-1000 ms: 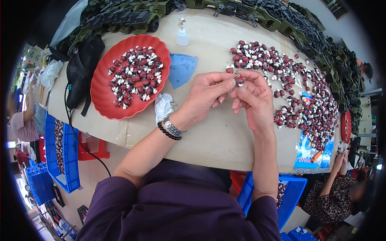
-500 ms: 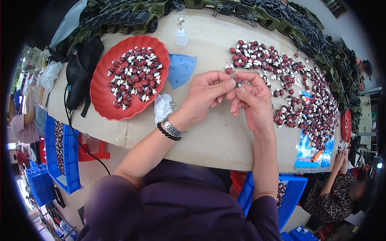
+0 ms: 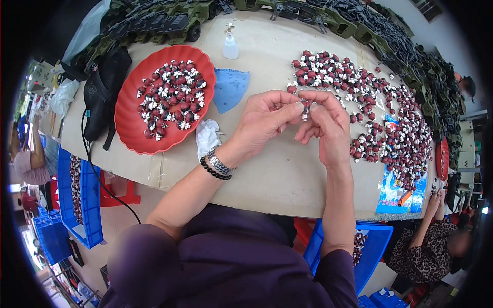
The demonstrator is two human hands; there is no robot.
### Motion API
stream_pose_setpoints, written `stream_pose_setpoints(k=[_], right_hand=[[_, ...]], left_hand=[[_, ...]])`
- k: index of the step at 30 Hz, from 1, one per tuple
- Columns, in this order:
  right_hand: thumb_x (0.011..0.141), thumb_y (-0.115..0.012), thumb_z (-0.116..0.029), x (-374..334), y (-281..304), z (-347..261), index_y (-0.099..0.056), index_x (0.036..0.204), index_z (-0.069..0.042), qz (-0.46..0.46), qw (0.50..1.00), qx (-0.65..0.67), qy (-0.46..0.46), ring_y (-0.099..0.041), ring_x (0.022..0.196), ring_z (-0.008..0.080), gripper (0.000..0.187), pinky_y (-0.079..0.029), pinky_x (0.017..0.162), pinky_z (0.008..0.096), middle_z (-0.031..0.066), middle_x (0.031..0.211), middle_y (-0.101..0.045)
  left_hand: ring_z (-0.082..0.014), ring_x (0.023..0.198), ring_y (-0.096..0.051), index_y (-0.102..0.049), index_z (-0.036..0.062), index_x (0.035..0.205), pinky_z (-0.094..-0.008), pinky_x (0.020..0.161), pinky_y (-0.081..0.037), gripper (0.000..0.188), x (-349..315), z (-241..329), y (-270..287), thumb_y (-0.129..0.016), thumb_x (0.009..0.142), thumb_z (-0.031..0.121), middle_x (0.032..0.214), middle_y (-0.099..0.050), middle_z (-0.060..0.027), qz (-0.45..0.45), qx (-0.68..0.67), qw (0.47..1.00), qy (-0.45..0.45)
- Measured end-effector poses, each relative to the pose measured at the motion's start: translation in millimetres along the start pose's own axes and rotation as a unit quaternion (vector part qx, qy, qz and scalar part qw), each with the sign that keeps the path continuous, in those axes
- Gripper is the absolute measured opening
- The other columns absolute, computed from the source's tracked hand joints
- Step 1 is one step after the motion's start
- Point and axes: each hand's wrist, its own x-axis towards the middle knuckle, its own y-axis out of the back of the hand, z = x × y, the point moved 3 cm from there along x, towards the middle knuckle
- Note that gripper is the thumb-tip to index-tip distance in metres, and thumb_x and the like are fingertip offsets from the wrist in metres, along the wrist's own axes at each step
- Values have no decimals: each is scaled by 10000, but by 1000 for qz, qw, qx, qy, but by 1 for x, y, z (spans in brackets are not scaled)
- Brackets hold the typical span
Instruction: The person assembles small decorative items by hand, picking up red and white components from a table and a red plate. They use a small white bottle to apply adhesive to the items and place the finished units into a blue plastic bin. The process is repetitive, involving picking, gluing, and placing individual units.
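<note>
Head view: left hand [image 3: 267, 120] and right hand [image 3: 328, 126] pinch one small part [image 3: 305, 110] together, raised off bench [image 3: 267, 174] for fitting; loose parts pile [image 3: 390, 128] right of grip, red tray [image 3: 164, 97] left.

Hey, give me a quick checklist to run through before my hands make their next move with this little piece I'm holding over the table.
1. Small piece pinched between both hands: ok, the left hand and right hand meet on it.
2. Piece fully put together: cannot tell, the fingertips hide most of it.
3. Loose red and white pieces within reach: ok, spread on the table just beyond the right hand.
4. Red tray has room: ok, pieces lie in its middle and its rim is bare.
5. Small bottle upright: ok, standing beyond the blue cloth.
6. White cloth out of the way: ok, beside the left wrist.
</note>
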Motion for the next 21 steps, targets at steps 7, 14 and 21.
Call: stream_pose_setpoints(k=[7, 14, 21], right_hand=[[872, -541, -70, 1, 5, -2, -599, 1022, 6, 21, 1000, -17, 0, -553, 503, 80, 178, -422, 437, 218, 19, 713, -622], [856, -583, -49, 1, 9, -3, -589, 971, 2, 20, 998, -55, 17, -564, 550, 63, 127, -425, 457, 212, 25, 702, -633], [858, -609, -59, 1, 10, -5, -575, 925, -3, 30, 993, -112, 30, -585, 589, 56, 94, -439, 472, 212, 36, 723, -649]], left_hand=[[-8, 566, -458, -634, 29, 1011, -160, 452, -313, 222, 0, -1, 0, -675, 878, 202, 787, -637, 8, -10, 2, 1000, 0], [-10, 582, -463, -653, 4, 1066, -164, 477, -339, 257, 0, 1, -1, -655, 885, 187, 812, -647, 8, -6, 47, 999, -13], [-17, 687, -517, -664, -18, 1080, -177, 559, -398, 256, -1, 4, -1, -626, 894, 153, 850, -653, 1, 3, 131, 990, -51]])
